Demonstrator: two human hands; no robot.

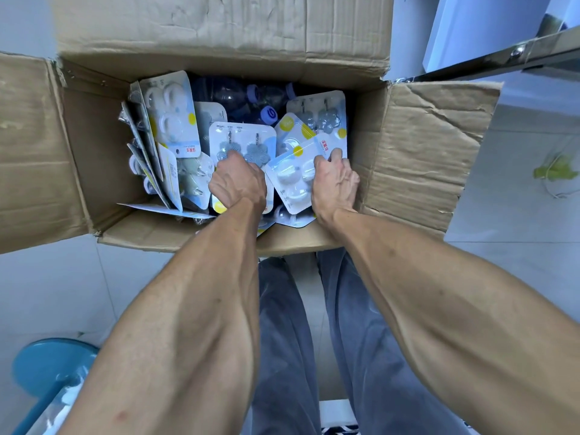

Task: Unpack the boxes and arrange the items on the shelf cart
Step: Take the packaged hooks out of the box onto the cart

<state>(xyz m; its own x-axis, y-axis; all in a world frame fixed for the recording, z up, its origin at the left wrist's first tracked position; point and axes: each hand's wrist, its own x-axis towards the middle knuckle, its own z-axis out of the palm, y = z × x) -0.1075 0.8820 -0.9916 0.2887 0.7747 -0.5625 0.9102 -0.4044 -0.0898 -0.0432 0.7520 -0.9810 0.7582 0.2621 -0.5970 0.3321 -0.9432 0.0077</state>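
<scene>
An open cardboard box (408, 146) stands on the floor in front of me, full of blister packs of wall hooks. My left hand (237, 182) is closed on a pack with two grey flower-shaped hooks (241, 139) in the middle of the box. My right hand (334, 183) grips the right edge of a pack with white round hooks (292, 180), which lies tilted beside the box's right wall. More packs (171, 120) stand on edge at the left. Clear plastic bottles with purple caps (270, 114) lie at the back under the packs.
The box's flaps are folded out on all sides. A shiny metal bar of the shelf cart (502, 58) crosses the top right. A blue stool (50, 365) stands at the lower left. My legs in grey trousers (282, 324) are below the box, on a pale tiled floor.
</scene>
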